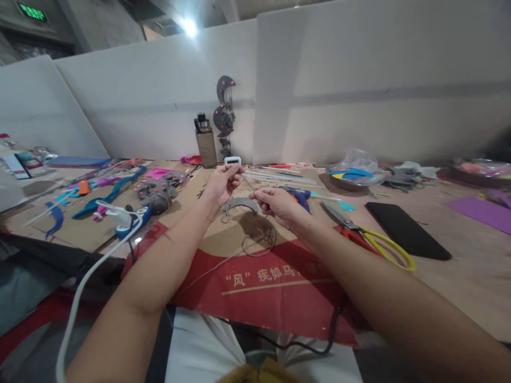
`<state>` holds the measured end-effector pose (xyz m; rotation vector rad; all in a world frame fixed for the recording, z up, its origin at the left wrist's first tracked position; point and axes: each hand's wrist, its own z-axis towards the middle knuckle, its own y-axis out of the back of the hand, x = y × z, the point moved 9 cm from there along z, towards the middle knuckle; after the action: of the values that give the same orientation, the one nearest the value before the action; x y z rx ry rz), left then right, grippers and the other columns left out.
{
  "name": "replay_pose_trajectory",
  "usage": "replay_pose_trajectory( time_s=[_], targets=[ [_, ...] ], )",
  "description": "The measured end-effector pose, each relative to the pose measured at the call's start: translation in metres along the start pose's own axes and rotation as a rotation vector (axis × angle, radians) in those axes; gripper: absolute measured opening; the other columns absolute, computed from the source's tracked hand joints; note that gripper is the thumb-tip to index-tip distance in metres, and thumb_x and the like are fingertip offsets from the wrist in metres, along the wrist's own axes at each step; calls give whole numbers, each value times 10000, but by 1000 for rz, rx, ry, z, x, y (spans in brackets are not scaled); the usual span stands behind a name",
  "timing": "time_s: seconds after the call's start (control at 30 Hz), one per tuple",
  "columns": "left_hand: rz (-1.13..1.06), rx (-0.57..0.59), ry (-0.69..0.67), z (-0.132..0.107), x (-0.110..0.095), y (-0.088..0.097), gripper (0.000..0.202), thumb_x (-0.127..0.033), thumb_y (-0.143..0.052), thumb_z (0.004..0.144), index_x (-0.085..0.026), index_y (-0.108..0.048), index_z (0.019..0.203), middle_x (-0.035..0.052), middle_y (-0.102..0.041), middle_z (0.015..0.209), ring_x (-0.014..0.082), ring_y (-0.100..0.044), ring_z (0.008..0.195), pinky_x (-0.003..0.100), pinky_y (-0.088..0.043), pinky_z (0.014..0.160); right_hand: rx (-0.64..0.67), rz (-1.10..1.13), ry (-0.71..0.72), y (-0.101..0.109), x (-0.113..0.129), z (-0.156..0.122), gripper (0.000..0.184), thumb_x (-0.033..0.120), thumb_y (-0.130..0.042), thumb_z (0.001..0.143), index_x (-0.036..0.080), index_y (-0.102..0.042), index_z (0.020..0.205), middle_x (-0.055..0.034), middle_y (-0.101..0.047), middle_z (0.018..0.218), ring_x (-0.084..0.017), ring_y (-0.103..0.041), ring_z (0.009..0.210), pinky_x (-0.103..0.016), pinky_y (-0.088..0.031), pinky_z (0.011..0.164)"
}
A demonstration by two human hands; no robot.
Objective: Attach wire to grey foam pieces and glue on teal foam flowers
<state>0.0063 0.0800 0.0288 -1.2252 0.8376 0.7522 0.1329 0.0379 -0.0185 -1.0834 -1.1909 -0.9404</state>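
A short stretch of grey yarn (pixel 248 183) runs taut between my two hands above the work table. My left hand (pixel 224 185) is closed, pinching its upper end between thumb and fingertips. Lower and to the right, my right hand (pixel 278 205) pinches the other end. Beneath them lies a curved grey yarn-covered piece (pixel 241 203) on cardboard. Loose yarn loops (pixel 259 244) rest on the red printed cardboard (pixel 199 271), and a strand trails toward its front left.
To the right lie yellow-and-red-handled scissors (pixel 359 234) and a black phone-like slab (pixel 407 230). A blue glue gun (pixel 299 198) sits behind my right hand. On the left are a power strip (pixel 133 221) with a white cable and a grey yarn ball (pixel 157 201). A bottle (pixel 206 143) stands behind.
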Motion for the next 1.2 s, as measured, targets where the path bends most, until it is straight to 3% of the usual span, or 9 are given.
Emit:
replay_pose_trajectory(
  time_s=[0.27,0.5,0.73,1.1,1.2],
  targets=[
    [59,-63,-31,1,-3,6,135,-105,-702,774,-113,-589,700,-3,-625,637,17,-499,463,116,-366,421,-37,-31,-17,4,-1,0,142,240,-636,799,132,-677,716,38,-447,539,-44,-329,443,-210,-220,433],
    [28,-87,-62,2,-4,11,129,-89,-671,793,-144,-554,802,-8,-642,638,28,-527,463,108,-373,432,-51,-9,-21,6,-2,-1,122,241,-652,785,132,-681,738,32,-480,576,-48,-377,472,-204,-258,447],
    [-20,-84,-17,2,4,8,94,-109,-671,805,-141,-583,817,-6,-655,662,18,-533,471,103,-341,413,-81,167,-77,8,-6,-1,113,218,-654,792,123,-638,734,54,-417,534,-38,-318,461,-183,-212,430],
    [45,-108,-14,-2,-1,9,82,-119,-531,892,-145,-609,888,26,-707,755,39,-585,513,121,-331,414,-39,223,-141,1,-11,-3,189,159,-536,884,119,-656,744,11,-491,594,-44,-389,489,-148,-284,418],
    [96,-118,37,0,5,12,122,-194,-506,922,-142,-613,895,44,-709,770,54,-595,532,135,-355,431,-38,243,-154,1,-12,-2,192,164,-523,897,122,-650,760,13,-491,598,-43,-390,488,-141,-287,411]
  ],
)
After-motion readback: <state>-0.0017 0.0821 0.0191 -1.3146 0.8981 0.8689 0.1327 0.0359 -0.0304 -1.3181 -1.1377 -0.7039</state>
